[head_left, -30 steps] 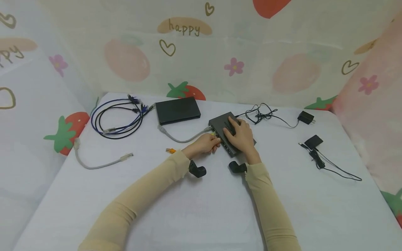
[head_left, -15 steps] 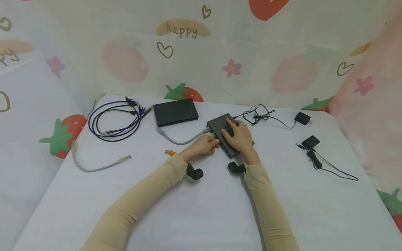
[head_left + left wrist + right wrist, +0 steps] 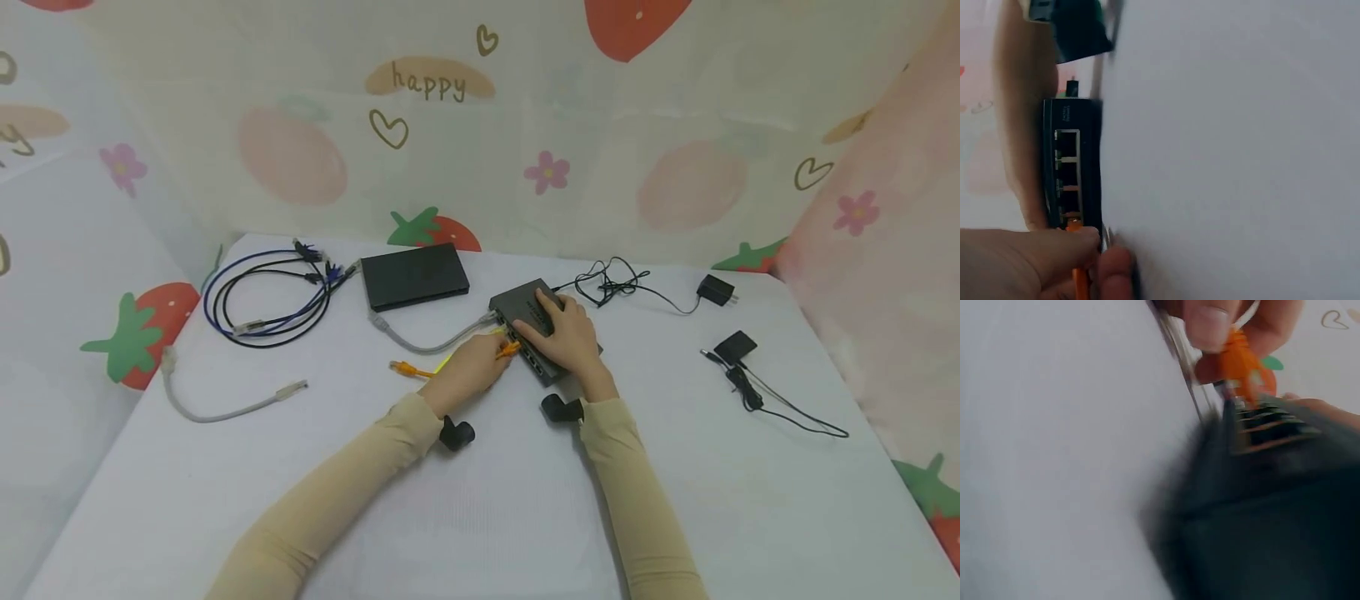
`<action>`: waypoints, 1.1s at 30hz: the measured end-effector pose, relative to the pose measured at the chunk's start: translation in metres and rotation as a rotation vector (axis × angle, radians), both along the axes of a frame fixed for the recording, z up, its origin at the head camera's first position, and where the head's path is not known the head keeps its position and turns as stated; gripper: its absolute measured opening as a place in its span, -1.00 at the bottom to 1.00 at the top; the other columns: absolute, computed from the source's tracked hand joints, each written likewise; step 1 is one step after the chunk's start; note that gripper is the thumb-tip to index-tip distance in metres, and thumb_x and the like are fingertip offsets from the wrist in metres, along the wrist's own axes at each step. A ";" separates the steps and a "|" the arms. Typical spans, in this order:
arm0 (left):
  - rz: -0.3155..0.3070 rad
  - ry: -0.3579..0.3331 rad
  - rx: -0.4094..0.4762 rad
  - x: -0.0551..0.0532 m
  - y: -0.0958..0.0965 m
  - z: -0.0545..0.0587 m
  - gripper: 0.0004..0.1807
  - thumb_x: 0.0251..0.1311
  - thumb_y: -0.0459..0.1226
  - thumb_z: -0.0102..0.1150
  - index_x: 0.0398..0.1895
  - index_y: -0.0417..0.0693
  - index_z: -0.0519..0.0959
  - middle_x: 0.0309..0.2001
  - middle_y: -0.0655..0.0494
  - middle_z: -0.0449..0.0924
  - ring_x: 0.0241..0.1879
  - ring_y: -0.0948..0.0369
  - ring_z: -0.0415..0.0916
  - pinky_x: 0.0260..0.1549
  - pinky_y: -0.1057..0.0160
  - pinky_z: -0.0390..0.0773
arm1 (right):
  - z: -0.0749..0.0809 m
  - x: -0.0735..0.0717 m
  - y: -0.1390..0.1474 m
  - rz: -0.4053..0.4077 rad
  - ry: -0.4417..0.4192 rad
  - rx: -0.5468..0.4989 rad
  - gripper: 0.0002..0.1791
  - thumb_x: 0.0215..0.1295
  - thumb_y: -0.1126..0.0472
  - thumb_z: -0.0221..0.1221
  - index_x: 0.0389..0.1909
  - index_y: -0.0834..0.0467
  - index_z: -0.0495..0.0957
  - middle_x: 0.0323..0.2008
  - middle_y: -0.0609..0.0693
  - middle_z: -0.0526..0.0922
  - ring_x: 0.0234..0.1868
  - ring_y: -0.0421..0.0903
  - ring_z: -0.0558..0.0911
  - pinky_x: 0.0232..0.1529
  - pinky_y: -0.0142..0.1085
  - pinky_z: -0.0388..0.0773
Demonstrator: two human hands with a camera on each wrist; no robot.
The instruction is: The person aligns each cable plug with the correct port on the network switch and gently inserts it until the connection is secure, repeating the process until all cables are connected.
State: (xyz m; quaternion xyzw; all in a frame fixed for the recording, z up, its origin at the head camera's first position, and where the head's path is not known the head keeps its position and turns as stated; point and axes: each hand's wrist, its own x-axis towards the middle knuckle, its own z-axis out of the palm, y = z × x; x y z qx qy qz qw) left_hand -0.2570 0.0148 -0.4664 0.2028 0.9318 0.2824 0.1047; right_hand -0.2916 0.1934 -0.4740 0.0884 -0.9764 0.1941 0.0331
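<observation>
My left hand [image 3: 467,372] pinches the orange plug [image 3: 510,350] of a network cable between thumb and finger, right at the ports of a dark grey network switch [image 3: 513,300]. In the left wrist view, the orange plug [image 3: 1074,225] is lined up with the row of sockets [image 3: 1070,172]; other sockets stand bare. My right hand [image 3: 567,336] rests spread across the top of the switch, thumb toward the port side. The cable's other orange plug [image 3: 408,368] lies on the table left of my left hand. A bit of yellow cable [image 3: 444,364] shows beside that hand.
A grey cable [image 3: 435,349] runs from the switch toward a black flat box [image 3: 415,277]. Coiled blue and black cables [image 3: 213,304] and a loose grey cable [image 3: 225,417] lie left. One power adapter [image 3: 716,289] is wired to the switch; another [image 3: 736,347] lies right.
My left hand has shifted slightly left and down, and the orange plug now shows in its fingers. More orange and yellow cable is visible. My right hand stays on the switch.
</observation>
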 end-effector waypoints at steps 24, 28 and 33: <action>0.009 0.157 -0.055 0.013 -0.047 0.005 -0.90 0.10 -0.18 0.28 -0.35 0.04 0.61 -0.52 0.22 0.50 -0.49 0.29 0.38 -0.49 0.29 0.35 | 0.009 0.004 -0.001 0.036 -0.160 0.035 0.06 0.02 -0.43 0.09 0.44 0.00 -0.08 0.37 0.31 0.00 0.31 0.27 0.13 0.20 0.16 0.15; 0.015 0.172 -0.024 0.012 -0.050 0.003 -0.91 0.09 -0.17 0.28 -0.36 0.05 0.61 -0.51 0.24 0.52 -0.48 0.30 0.40 -0.49 0.29 0.37 | 0.010 0.005 -0.003 0.005 -0.156 0.009 0.06 0.01 -0.43 0.10 0.44 0.00 -0.05 0.36 0.30 0.01 0.30 0.27 0.14 0.18 0.17 0.15; 0.024 0.186 -0.005 0.010 -0.054 0.000 -0.91 0.09 -0.16 0.29 -0.38 0.07 0.61 -0.52 0.25 0.51 -0.49 0.30 0.39 -0.50 0.30 0.36 | 0.012 0.008 -0.007 -0.022 -0.156 -0.024 0.06 0.00 -0.41 0.13 0.43 0.01 -0.02 0.36 0.31 0.02 0.29 0.27 0.14 0.14 0.18 0.16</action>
